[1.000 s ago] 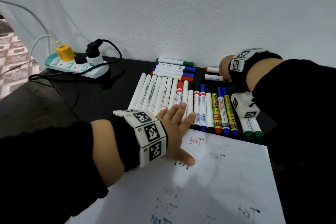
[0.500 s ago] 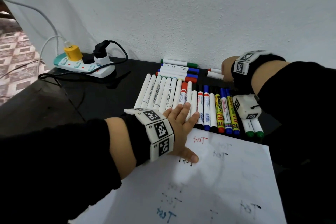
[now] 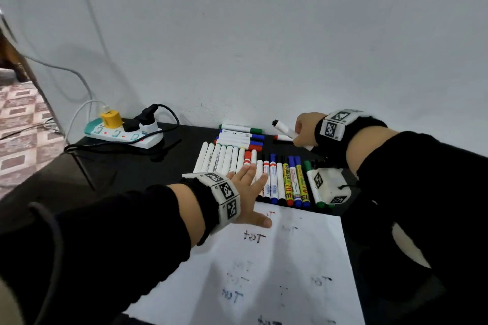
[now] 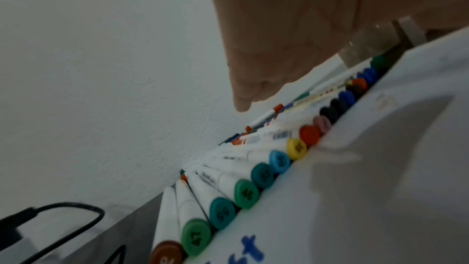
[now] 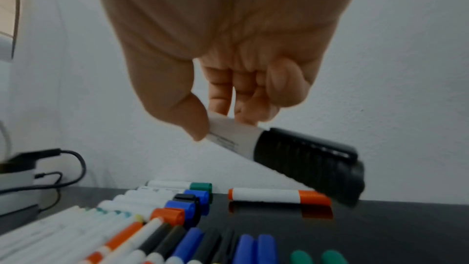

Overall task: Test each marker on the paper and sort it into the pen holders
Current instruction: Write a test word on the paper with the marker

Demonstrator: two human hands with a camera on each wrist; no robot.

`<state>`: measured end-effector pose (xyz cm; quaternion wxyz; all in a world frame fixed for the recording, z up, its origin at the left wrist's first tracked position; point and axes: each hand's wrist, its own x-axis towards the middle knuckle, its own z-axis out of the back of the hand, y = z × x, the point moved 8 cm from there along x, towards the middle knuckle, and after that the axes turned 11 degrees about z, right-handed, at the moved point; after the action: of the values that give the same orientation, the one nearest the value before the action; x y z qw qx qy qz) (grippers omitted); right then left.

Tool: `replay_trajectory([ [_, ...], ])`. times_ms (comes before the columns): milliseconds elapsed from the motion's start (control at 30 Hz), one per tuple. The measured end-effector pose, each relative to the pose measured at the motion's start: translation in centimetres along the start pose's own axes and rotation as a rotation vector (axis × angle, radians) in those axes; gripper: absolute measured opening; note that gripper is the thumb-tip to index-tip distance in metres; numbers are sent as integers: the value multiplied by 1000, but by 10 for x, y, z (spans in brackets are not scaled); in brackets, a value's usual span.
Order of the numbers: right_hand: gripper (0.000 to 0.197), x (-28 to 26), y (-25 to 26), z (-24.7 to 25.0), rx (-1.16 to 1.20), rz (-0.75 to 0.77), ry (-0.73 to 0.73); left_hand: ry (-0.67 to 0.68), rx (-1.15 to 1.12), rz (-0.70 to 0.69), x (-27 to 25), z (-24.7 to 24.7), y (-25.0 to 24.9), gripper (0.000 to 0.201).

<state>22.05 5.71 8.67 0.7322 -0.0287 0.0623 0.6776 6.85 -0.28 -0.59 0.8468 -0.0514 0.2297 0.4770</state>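
My right hand (image 3: 303, 130) grips a white marker with a black cap (image 3: 282, 126) and holds it lifted above the back of the table; the right wrist view shows thumb and fingers pinching its white barrel (image 5: 228, 133). My left hand (image 3: 248, 192) lies flat with straight fingers on the top edge of the white paper (image 3: 290, 272), fingertips over the row of markers (image 3: 274, 179). The paper carries several scribbled "test" marks. A red-capped marker (image 5: 276, 196) lies on the table under the lifted one. No pen holder is in view.
The black table (image 3: 126, 166) carries a second small stack of markers (image 3: 240, 137) by the white wall. A power strip (image 3: 121, 134) with plugs and cables sits at the back left. A white tagged cube (image 3: 327, 185) hangs below my right wrist.
My right hand has risen from the table with the black-capped marker in its grip. My left hand stays flat on the paper. The head view has tilted up.
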Motion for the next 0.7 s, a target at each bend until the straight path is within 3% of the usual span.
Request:
replay_trajectory([
  [267,33,-70,49,27,135,19,-45,-121,-331,8,-70,37,6,72],
  [400,11,-103,84,40,266,84,-63,-181,-525,22,-99,43,14,58],
  [467,15,-118,99,42,357,92,-63,-216,-625,-10,-111,43,18,49],
  [700,22,-154,132,42,604,80,-115,-209,-1307,-144,-144,38,31,23],
])
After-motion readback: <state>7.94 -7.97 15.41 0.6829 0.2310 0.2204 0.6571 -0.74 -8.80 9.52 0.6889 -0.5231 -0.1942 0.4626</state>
